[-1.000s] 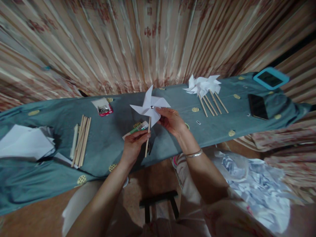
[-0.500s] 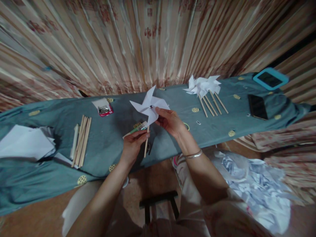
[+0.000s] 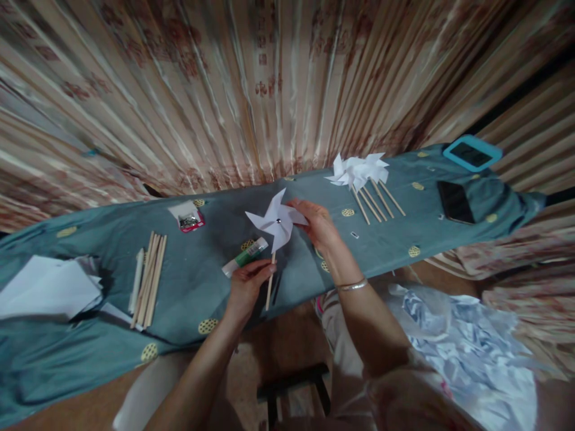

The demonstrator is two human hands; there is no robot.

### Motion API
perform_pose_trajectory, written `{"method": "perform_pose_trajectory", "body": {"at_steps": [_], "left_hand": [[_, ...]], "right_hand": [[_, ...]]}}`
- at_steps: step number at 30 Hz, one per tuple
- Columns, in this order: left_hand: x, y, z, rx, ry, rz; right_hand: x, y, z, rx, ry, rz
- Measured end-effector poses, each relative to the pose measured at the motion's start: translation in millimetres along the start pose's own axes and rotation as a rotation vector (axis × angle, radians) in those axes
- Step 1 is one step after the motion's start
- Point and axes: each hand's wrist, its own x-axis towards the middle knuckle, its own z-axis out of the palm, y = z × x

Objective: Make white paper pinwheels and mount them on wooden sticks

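A white paper pinwheel (image 3: pixel 277 221) with a shiny pin at its centre stands above the cloth on a thin wooden stick (image 3: pixel 269 290). My left hand (image 3: pixel 248 282) pinches the stick below the blades. With its fingers at the right-hand blade, my right hand (image 3: pixel 316 222) is closed on the pinwheel's edge; some fingertips are hidden behind the paper. Just left of the stick, a green and white glue tube (image 3: pixel 245 257) lies near my left hand. Several finished pinwheels (image 3: pixel 357 172) rest on their sticks further right.
On the green cloth (image 3: pixel 179 275) are an open pin box (image 3: pixel 190 221), wooden sticks (image 3: pixel 150 280), a white paper stack (image 3: pixel 49 287), a dark phone (image 3: pixel 456 202) and a blue-framed device (image 3: pixel 471 153). A bag of crumpled paper (image 3: pixel 467 353) sits below right.
The view has tilted, so the table things appear lower. My right hand has moved from near the pinwheel's centre out to its right blade. My left hand still grips the stick.
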Motion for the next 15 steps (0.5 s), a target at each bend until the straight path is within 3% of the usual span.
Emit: {"method": "perform_pose_trajectory", "body": {"at_steps": [8, 15], "left_hand": [[-2.9, 0.2, 1.9, -0.008, -0.006, -0.05], [-2.5, 0.7, -0.2, 0.013, 0.012, -0.049]], "right_hand": [[3.7, 1.0, -3.8, -0.013, -0.011, 0.085], [7.5, 7.2, -10.9, -0.067, -0.047, 0.037]]}}
